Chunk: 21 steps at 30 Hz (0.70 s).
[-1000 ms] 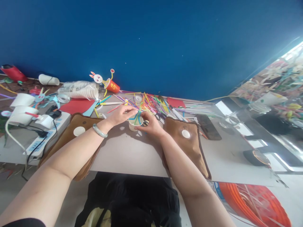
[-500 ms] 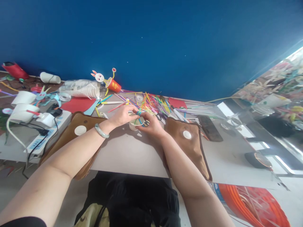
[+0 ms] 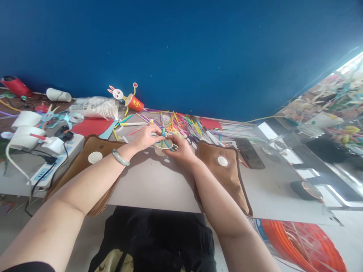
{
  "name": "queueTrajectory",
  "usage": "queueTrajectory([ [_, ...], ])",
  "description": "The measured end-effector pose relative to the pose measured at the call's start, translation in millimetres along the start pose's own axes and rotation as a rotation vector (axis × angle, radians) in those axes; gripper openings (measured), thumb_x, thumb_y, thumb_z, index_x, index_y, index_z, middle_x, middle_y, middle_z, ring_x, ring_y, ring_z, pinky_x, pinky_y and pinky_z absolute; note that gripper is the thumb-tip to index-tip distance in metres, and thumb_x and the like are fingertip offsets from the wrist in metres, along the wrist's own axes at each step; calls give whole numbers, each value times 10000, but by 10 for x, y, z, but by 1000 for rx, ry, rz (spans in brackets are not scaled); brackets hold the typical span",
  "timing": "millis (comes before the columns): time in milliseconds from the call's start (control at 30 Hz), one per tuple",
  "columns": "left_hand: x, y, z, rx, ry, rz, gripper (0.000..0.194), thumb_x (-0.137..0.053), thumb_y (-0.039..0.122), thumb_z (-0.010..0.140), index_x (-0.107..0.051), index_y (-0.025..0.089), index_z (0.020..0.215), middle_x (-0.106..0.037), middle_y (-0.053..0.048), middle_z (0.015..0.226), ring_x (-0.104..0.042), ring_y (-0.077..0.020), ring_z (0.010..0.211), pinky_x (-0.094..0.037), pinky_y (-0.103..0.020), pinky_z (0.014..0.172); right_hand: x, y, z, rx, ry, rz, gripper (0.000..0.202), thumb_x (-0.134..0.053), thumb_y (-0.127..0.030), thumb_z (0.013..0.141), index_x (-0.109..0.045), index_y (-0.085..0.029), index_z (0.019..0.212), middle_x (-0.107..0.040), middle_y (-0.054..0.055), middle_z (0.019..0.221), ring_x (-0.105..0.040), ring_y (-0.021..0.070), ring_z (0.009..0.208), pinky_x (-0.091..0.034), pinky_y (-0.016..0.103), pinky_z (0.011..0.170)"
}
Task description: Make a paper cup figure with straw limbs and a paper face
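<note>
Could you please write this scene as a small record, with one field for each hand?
Centre: small whitish paper-like cup, roughly upright, thin green and blue strips at its mouth
Left hand: fingertips at the strips; pale green round bangle on the wrist
Right hand: curved at the cup's right side; exact grip partly hidden
Near the forearms: two brown fabric cushions with white discs
Behind: multicoloured heap of thin straw-like sticks
Far left: white plastic power strip

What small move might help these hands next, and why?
Perhaps the left hand could ease the thin, bendy blue and green strips slightly lower: they rise above the small, round, whitish cup, its fingertips are at them, and the right hand curves beside the rim.
</note>
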<state>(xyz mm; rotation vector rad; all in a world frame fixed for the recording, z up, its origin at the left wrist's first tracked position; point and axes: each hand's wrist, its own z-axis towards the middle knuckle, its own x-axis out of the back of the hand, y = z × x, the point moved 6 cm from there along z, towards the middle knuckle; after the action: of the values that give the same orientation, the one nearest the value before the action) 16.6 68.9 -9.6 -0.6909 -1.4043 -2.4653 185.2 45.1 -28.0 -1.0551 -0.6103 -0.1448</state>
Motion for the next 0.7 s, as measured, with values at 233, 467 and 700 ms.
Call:
queueTrajectory([
  [233, 62, 100, -9, -26, 32, -27, 330, -685, 508, 840, -706, 189, 759, -743, -72, 906, -678, -226, 940, -527, -392, 945, -9, 7, -9, 27, 8, -4, 468, -737, -318, 721, -632, -223, 1167, -702, 85, 1174, -670, 248, 1061, -528, 401, 937],
  [467, 167, 57, 15, 87, -21, -42, 523, -550, 662, 889, -715, 167, 853, -730, -70, 889, -678, -233, 909, -537, -369, 872, 29, -13, -4, 24, -40, 59, 712, -714, -238, 717, -514, -224, 1400, -686, 117, 1266, -653, 263, 1177, -526, 426, 995],
  [700, -37, 14, -27, 3, -251, 128, 722, -890, 558, 554, -687, 190, 1141, -730, -84, 1098, -687, -292, 1003, -523, -465, 991, 83, 39, 7, -8, -45, 68, 650, -690, -218, 720, -591, -164, 1361, -694, 130, 1269, -686, 259, 1118, -542, 417, 997],
])
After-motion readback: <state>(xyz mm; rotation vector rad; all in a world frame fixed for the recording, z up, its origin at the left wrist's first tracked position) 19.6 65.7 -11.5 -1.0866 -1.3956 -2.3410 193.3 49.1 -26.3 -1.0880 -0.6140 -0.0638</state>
